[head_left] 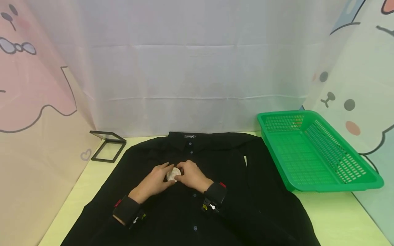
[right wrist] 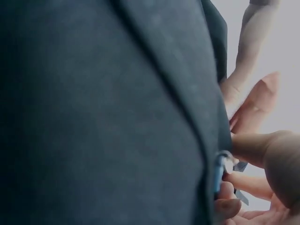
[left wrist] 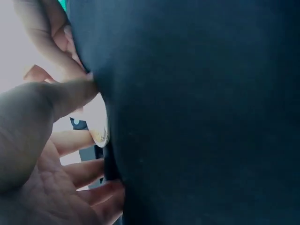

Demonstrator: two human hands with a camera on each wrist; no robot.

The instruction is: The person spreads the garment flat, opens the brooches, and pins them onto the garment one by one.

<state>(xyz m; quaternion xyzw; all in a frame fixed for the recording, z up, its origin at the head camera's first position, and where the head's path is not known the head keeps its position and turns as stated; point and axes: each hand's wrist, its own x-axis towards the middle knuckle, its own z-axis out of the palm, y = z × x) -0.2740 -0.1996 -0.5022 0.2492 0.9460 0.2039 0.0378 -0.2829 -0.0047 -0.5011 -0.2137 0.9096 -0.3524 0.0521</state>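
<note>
A round silver coin (head_left: 173,174) is held between my two hands above the front of a black button-up shirt (head_left: 218,153). My left hand (head_left: 154,181) has its thumb and fingers about the coin's left side, while my right hand (head_left: 194,176) pinches its right side with thumb and index finger. In the left wrist view, the coin (left wrist: 99,124) shows edge-on between thumb and index finger, with the other fingers spread below. Part of the coin (right wrist: 228,164) also shows at the right fingertips in the right wrist view; dark cloth hides much of both wrist views.
A small black-framed case (head_left: 119,152) with a clear panel stands open on the pale yellow table (head_left: 332,208) at the back left. To the right, a green plastic basket (head_left: 278,167) sits beside the shirt's sleeve. Printed curtains (head_left: 184,78) enclose the back and sides.
</note>
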